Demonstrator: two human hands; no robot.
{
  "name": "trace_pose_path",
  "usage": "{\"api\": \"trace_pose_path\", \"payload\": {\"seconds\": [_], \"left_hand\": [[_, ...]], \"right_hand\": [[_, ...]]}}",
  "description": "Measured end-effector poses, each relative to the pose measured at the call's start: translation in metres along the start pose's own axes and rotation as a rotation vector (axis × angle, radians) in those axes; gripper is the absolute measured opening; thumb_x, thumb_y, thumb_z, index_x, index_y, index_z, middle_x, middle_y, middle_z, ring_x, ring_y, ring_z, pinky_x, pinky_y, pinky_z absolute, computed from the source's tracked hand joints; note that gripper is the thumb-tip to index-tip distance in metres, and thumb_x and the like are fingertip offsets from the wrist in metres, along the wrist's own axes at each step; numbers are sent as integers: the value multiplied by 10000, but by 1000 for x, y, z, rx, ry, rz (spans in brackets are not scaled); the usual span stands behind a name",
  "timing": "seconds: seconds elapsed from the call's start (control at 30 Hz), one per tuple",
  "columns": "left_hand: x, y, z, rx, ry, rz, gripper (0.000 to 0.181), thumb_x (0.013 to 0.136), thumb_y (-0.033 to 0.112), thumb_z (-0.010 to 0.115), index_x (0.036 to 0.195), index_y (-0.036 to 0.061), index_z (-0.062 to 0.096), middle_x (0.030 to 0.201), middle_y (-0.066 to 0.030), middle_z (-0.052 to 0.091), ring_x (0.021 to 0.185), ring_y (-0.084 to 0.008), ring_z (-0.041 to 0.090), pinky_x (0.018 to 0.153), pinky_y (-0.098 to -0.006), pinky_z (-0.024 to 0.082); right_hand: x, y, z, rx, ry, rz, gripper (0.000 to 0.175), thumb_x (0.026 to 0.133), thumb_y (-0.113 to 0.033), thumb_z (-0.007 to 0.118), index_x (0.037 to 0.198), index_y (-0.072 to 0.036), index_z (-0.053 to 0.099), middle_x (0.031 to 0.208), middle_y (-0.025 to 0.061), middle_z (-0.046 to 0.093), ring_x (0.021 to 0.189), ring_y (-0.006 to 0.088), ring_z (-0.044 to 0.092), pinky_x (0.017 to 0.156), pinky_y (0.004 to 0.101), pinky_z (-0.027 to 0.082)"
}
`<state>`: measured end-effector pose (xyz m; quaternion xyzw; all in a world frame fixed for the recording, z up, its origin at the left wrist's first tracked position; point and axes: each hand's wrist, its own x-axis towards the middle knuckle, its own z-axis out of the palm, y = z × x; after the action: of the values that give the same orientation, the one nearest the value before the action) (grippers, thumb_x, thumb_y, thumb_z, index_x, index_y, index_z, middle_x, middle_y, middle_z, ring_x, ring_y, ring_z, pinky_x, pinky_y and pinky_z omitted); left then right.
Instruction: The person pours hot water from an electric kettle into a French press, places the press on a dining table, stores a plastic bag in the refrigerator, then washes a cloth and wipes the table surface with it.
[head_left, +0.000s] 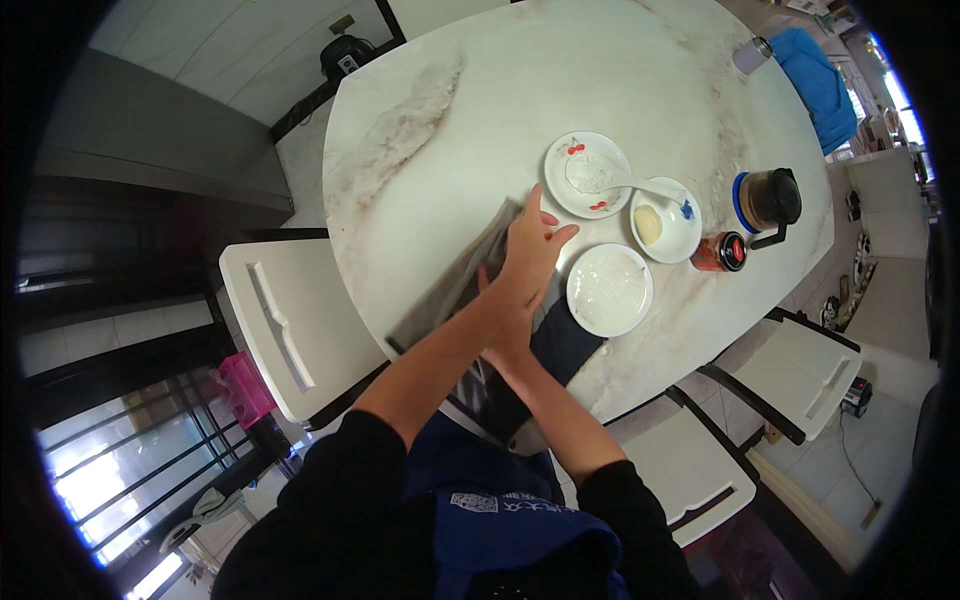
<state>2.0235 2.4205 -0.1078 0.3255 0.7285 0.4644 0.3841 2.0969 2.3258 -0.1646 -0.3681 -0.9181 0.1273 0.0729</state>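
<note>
My left hand (529, 244) is over a folded grey and black cloth (442, 296), fingers apart and nothing seen between them. My right hand (510, 334) reaches under the left forearm at the cloth; most of its fingers are hidden, so its grip is unclear. Just beyond the left fingertips, a cherry-patterned plate (559, 180) bears a clear, whitish substance (587, 172) and a white spoon (637, 184). A small white bowl (679, 240) beside it contains a pale yellow lump (647, 225). Right of the hands, a white dish (609, 289) with glossy, whitish contents stands against the cloth's dark part (566, 341).
Toward the marble-look table's (510, 97) right side are a black-lidded jar (720, 252), a pitcher (769, 199) with a black handle, and a lilac bottle (751, 56). White chairs (300, 322) surround the table. Blue fabric (814, 86) hangs at the far right edge.
</note>
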Motion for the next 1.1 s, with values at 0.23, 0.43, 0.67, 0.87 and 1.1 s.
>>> {"api": "trace_pose_path", "payload": {"seconds": [0.23, 0.43, 0.67, 0.87, 1.1], "left_hand": [[-47, -44, -58, 290, 269, 464, 293, 875, -10, 517, 1167, 2, 547, 1163, -146, 526, 1107, -343, 524, 935, -393, 419], [10, -75, -74, 429, 231, 432, 436, 884, 38, 523, 1312, -11, 458, 1414, -184, 407, 1329, -371, 363, 1115, -464, 265], [18, -100, -129, 815, 356, 222, 643, 872, 124, 573, 1439, -27, 310, 1523, -219, 252, 1422, -419, 191, 1161, -533, 139], [-74, -125, -162, 898, 603, 47, 803, 929, 324, 536, 1493, -67, 119, 1557, -288, 62, 1410, -539, 47, 1144, -584, 87], [-11, -137, -198, 940, 756, -142, 673, 963, 298, 477, 1471, -62, 222, 1532, -286, 184, 1404, -500, 156, 1151, -547, 116]], "right_hand": [[126, 23, 17, -109, 211, 263, 762, 811, -611, 577, 1422, -177, 437, 1527, 291, 197, 1393, 445, 234, 1070, 679, 142], [197, 34, 16, -136, 191, 348, 816, 823, -612, 561, 1458, -134, 374, 1528, 314, 157, 1398, 464, 204, 1074, 622, 203], [252, -19, 25, -15, 224, -51, 700, 835, -542, 581, 1395, -136, 476, 1506, 277, 259, 1404, 469, 195, 1114, 605, 167], [190, -117, 40, 319, -4, -549, 634, 803, -483, 655, 1365, -225, 516, 1506, 192, 316, 1405, 427, 231, 1131, 579, 171], [268, -152, 78, 308, 10, -755, 296, 848, -361, 616, 1097, -224, 695, 1440, 88, 454, 1384, 316, 319, 1123, 554, 211]]}}
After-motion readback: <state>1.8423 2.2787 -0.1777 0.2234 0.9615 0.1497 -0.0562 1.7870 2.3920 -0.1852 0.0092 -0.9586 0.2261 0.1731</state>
